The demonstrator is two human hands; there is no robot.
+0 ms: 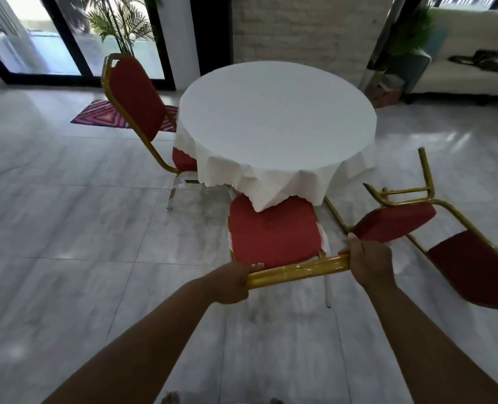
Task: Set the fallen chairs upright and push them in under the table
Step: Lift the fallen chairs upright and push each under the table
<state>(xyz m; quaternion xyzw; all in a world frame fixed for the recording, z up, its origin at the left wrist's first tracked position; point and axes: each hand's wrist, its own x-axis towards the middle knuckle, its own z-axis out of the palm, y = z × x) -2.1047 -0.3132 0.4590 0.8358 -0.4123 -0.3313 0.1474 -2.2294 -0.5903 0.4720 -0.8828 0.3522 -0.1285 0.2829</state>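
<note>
A round table [277, 118] under a white cloth stands in the middle of the room. Right in front of me an upright red chair [271, 231] with a gold frame has its seat partly beneath the cloth's edge. My left hand [236, 282] and my right hand [367, 262] both grip the gold top bar of its backrest. A second red chair [393, 221] lies tipped on its side on the floor at the right, legs pointing toward the table. A third red chair [137, 97] is upright at the table's left, its seat under the cloth.
Glossy grey marble floor [81, 228] all around. A patterned pink mat [105, 113] lies behind the left chair by glass doors. A potted palm [122, 24] stands at the back left, a white sofa [475, 74] and another plant at the back right.
</note>
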